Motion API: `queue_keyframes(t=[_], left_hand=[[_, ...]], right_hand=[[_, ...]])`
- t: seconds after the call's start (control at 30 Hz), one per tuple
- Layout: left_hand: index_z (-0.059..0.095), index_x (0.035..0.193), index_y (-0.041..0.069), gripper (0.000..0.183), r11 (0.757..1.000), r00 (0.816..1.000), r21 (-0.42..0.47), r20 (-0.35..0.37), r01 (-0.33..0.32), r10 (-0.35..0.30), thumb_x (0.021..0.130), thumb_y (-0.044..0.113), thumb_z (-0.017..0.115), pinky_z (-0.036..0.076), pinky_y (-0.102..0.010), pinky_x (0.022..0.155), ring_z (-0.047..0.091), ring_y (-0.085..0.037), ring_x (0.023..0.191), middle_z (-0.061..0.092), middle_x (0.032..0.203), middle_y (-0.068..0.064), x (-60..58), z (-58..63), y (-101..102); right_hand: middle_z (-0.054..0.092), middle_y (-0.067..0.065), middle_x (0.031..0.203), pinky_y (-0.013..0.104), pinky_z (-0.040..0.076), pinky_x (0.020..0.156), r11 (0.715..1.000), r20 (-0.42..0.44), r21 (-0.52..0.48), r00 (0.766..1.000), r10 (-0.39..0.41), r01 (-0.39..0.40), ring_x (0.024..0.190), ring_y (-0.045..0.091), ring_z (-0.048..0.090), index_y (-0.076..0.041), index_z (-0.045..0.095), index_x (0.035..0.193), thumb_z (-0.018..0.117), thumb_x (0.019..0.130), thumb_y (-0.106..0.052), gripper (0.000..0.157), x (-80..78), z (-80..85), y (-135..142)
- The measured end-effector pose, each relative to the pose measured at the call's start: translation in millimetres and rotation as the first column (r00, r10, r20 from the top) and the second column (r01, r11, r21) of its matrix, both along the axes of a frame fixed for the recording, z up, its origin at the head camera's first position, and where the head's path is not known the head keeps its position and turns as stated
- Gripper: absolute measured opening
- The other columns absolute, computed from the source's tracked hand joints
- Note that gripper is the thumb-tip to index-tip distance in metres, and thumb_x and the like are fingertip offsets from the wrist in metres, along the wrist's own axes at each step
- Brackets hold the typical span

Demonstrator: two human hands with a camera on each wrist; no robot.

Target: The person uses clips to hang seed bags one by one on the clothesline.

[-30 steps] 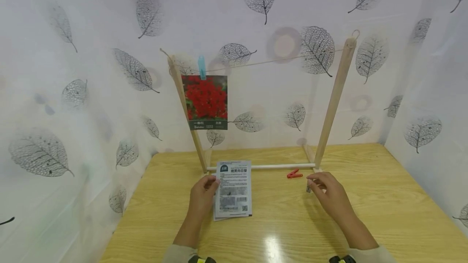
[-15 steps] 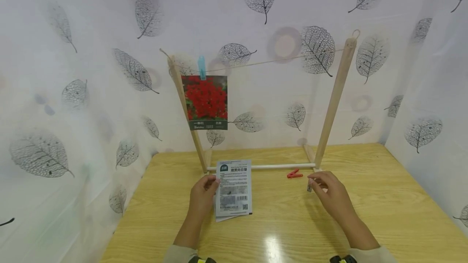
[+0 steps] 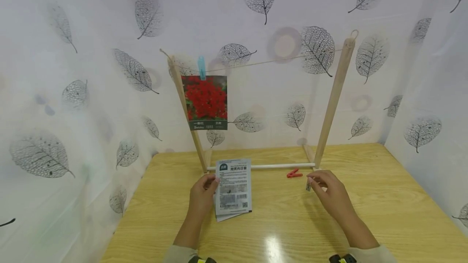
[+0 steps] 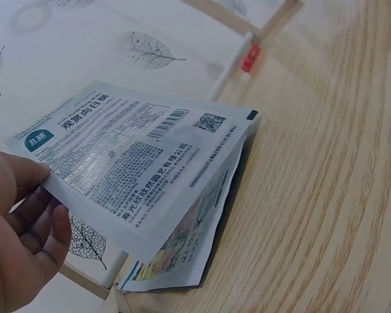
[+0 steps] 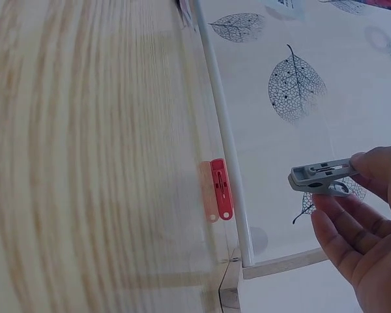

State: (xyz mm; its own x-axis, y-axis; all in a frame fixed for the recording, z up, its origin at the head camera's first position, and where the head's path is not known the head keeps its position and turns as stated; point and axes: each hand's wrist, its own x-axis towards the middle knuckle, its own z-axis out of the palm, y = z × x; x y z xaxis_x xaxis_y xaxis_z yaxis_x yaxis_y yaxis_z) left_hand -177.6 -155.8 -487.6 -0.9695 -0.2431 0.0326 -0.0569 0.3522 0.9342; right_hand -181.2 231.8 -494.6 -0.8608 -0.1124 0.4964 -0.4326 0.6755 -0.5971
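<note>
Head view: a yellow wood-grain table [image 3: 278, 210] runs back to a white leaf-printed sheet [image 3: 270, 133], the hands well apart short of the table's far edge; the left hand [image 3: 202, 192] pinches a white rectangular packet [image 3: 234, 190] over the wood, long axis pointing away from the person. Left wrist: a picture-printed packet [image 4: 176, 257] slants beneath; right wrist: the right hand [image 5: 371, 225] pinches a grey plastic clip [image 5: 320, 173], free end pointing off its fingertips.
</note>
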Motion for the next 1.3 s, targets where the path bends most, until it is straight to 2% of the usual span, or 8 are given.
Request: queue_keyframes(t=[0.43, 0.67, 1.3], left_hand=[[0.07, 0.113, 0.01, 0.021, 0.999, 1.0, 0.036, 0.006, -0.009, 0.008, 0.099, 0.024, 0.066, 0.055, -0.022, 0.075, 0.063, -0.015, 0.092, 0.071, 0.107, -0.006, 0.3, 2.7, 2.8], [0.071, 0.112, 0.012, 0.019, 0.999, 1.0, 0.042, -0.019, -0.002, 0.003, 0.098, 0.023, 0.066, 0.055, -0.023, 0.076, 0.063, -0.015, 0.092, 0.072, 0.107, -0.005, -0.3, 2.8, 4.5], [0.07, 0.114, 0.011, 0.021, 0.997, 0.999, 0.073, -0.048, 0.008, -0.004, 0.099, 0.025, 0.065, 0.056, -0.022, 0.076, 0.064, -0.015, 0.09, 0.071, 0.105, -0.006, 0.7, 5.7, 5.9]], right_hand=[[0.066, 0.005, 0.113, 0.009, 0.051, 0.08, 1.0, -0.019, -0.016, 1.0, -0.002, 0.001, 0.093, -0.012, 0.055, -0.008, 0.07, 0.112, 0.068, 0.096, -0.009, 0.016, -0.3, 2.8, 0.4], [0.067, 0.006, 0.113, 0.004, 0.047, 0.081, 0.999, -0.024, -0.043, 1.0, 0.0, -0.001, 0.093, -0.013, 0.054, -0.007, 0.07, 0.112, 0.068, 0.096, -0.007, 0.016, -0.4, 5.6, 0.2], [0.067, 0.006, 0.113, 0.007, 0.05, 0.081, 1.0, -0.033, -0.028, 0.999, -0.006, 0.005, 0.095, -0.013, 0.053, -0.009, 0.071, 0.113, 0.068, 0.096, -0.008, 0.017, -2.9, 9.8, 0.0]])
